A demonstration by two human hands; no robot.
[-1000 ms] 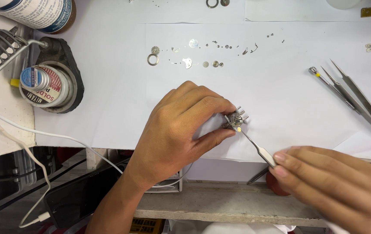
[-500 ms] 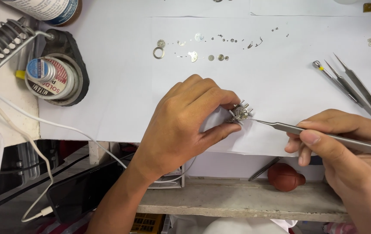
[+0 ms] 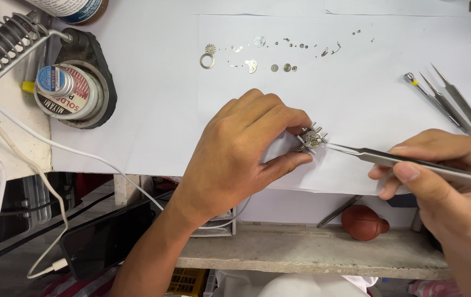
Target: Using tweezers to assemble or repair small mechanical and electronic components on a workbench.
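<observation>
My left hand (image 3: 246,148) is curled almost shut, thumb and fingers pinching the movement holder (image 3: 309,138) on the white paper (image 3: 153,110) near the desk's front edge. That grip matches both earlier frames; the holder has barely moved.

The change is on the right. A second ago my right hand (image 3: 444,187) was low by the front edge with a thin white-handled tool at the holder. Now it sits higher, at the right edge of the desk, fingers closed round steel tweezers (image 3: 400,160) held nearly level. Their tips are at the holder's right side, touching the movement or just off it; too small to tell. Can't see whether anything is caught between the tips.

So, my read: tool swapped, and fine picking at the movement is in hand.

Tiny wheels and plates (image 3: 252,58) lie in a row toward the paper's back edge. Spare tweezers and a driver (image 3: 450,99) lie at the right. Solder tin (image 3: 68,91) at the left. A red blower (image 3: 364,223) is on the ledge below.
</observation>
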